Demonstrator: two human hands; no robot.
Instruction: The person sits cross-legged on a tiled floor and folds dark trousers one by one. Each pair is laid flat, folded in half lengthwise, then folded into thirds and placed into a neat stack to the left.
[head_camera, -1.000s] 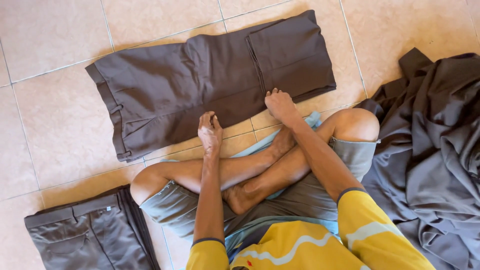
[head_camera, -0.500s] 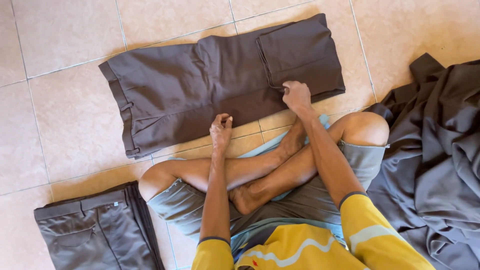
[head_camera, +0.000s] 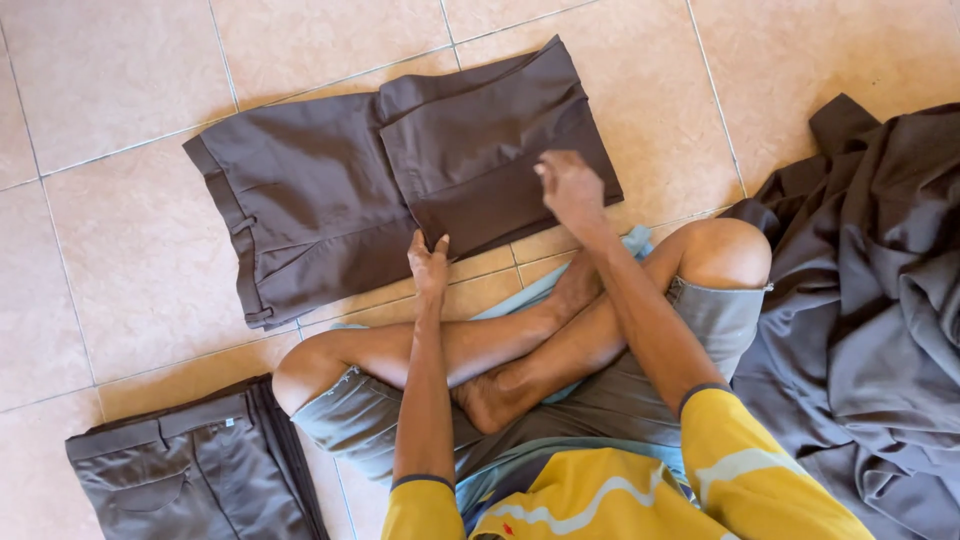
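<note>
A pair of dark brown trousers (head_camera: 400, 185) lay folded on the tiled floor (head_camera: 110, 90), waistband to the left, just in front of a person sitting cross-legged. The left hand (head_camera: 430, 262) rested at the near edge of the trousers, fingers loosely together and touching the cloth without gripping it. The right hand (head_camera: 567, 185) lay flat and open on the folded-over leg part, palm down, pressing the fabric. Another folded pair of trousers (head_camera: 190, 465) sat at lower left, near the person's knee. A heap of loose dark cloth (head_camera: 870, 290) lay at the right.
</note>
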